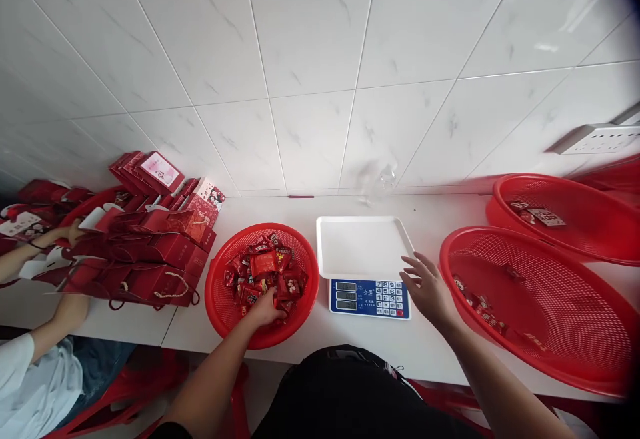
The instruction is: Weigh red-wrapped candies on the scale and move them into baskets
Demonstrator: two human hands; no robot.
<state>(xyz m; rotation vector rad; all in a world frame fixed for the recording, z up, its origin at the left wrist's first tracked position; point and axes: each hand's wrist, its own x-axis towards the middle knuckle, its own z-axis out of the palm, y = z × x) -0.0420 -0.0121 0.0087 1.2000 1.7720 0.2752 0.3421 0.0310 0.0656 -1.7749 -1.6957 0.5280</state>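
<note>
Left hand [264, 308] | among red packets [263, 264], grip unclear | scale [369, 303] digits illegible

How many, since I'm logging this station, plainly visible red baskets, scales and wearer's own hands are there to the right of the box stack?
Red baskets: 3, the left basket, front right basket and back right basket
Scale: 1
Wearer's own hands: 2, the left hand and right hand
Total: 6
</note>
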